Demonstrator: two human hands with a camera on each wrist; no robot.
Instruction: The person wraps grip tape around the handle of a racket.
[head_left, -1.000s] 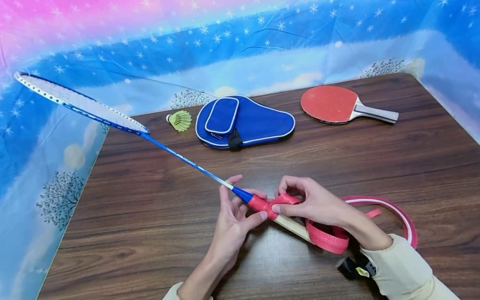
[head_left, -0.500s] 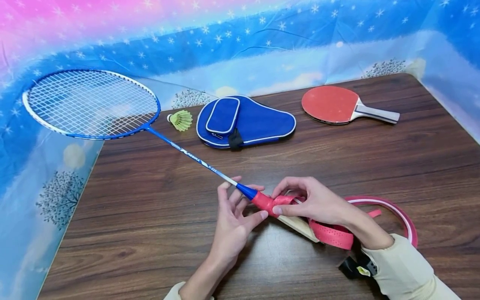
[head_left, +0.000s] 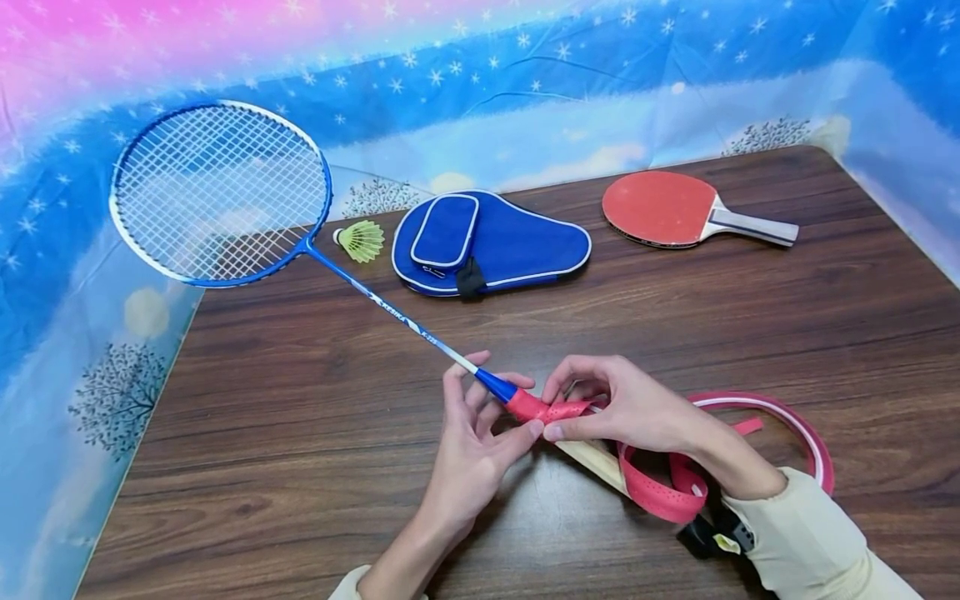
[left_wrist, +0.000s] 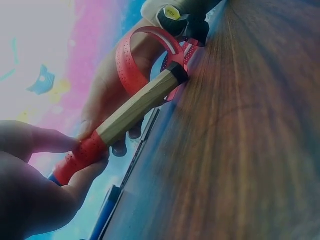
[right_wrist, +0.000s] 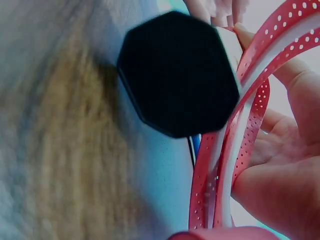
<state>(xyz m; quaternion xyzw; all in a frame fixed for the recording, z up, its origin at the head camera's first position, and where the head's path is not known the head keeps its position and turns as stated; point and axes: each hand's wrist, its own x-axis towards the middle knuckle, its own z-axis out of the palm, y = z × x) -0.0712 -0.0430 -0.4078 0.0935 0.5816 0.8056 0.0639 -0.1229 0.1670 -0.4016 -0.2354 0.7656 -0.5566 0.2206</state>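
Note:
A blue and white badminton racket (head_left: 393, 312) is held tilted over the table, its strung head up at the left. My left hand (head_left: 472, 454) grips it at the top of the handle, thumb and fingers on the part wrapped in red. Just below, my right hand (head_left: 637, 408) pinches the perforated red grip tape (head_left: 663, 498) against the handle. The tape's loose length loops down past that hand. Lower on the handle, bare wood (left_wrist: 132, 110) shows in the left wrist view. The black butt cap (right_wrist: 177, 75) fills much of the right wrist view.
A yellow-green shuttlecock (head_left: 360, 241), a blue paddle case (head_left: 525, 242) and a red table tennis paddle (head_left: 660, 208) lie along the back of the wooden table (head_left: 300, 467). More tape (head_left: 813, 442) curls on the table beyond my right forearm. A patterned cloth (head_left: 487, 92) hangs behind.
The racket has rolled in my left hand: its head went from nearly edge-on to showing its strings, swinging up and right. Both hands stay close together, and the loose tape loop has shifted slightly.

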